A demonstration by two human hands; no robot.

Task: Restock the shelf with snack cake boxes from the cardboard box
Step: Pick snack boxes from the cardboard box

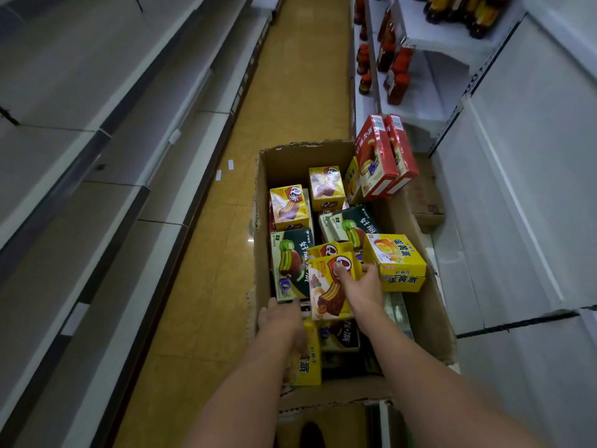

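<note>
An open cardboard box (263, 240) stands on the aisle floor, filled with several snack cake boxes in yellow, green and red. My right hand (363, 287) grips a yellow snack cake box (324, 287) near the middle, thumb on its top face. My left hand (281, 318) reaches into the near left part of the carton; its fingers are curled down behind a green box (289, 263), and what they touch is hidden. Two red boxes (384, 156) lean out over the far right corner. Another yellow box (397, 261) lies at the right.
Bare grey shelves (97, 150) run along the left of the aisle. On the right are white shelves (517, 189), with red-capped bottles (399, 76) higher up. A second carton (424, 202) sits behind the first. The yellow floor (290, 92) stretches ahead.
</note>
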